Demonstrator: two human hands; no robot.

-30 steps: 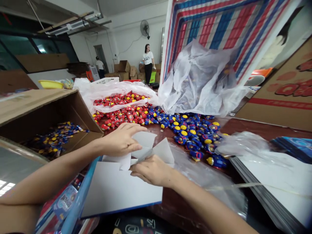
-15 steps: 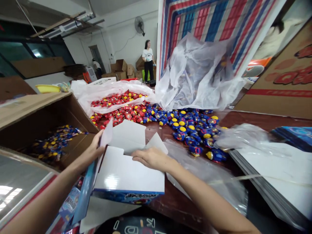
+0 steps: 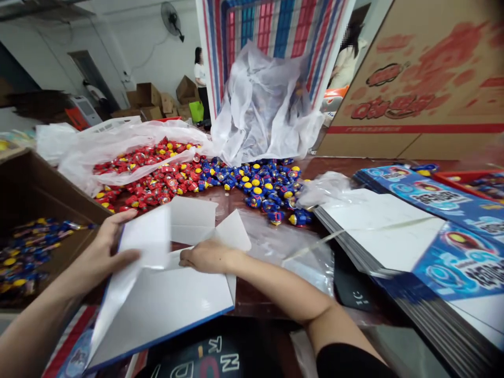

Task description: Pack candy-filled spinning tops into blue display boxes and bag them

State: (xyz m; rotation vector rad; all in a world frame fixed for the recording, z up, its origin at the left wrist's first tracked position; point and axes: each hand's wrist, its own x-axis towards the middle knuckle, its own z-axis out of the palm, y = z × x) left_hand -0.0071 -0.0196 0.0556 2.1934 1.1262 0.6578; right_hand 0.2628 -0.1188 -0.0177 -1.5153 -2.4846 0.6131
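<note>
Head view: part-folded carton [image 3: 173, 294], white side up, at the near side of the table [image 3: 260, 302].
Left hand [image 3: 107, 245]: thumb and fingers spread at the carton's left panel.
Right hand [image 3: 210, 256]: fingers curled at the inner flaps (pinching or not, cannot tell).
Beyond: red toys [image 3: 165, 181] beside blue toys [image 3: 263, 184].
Right side: stacked flat cartons [image 3: 388, 223].
</note>
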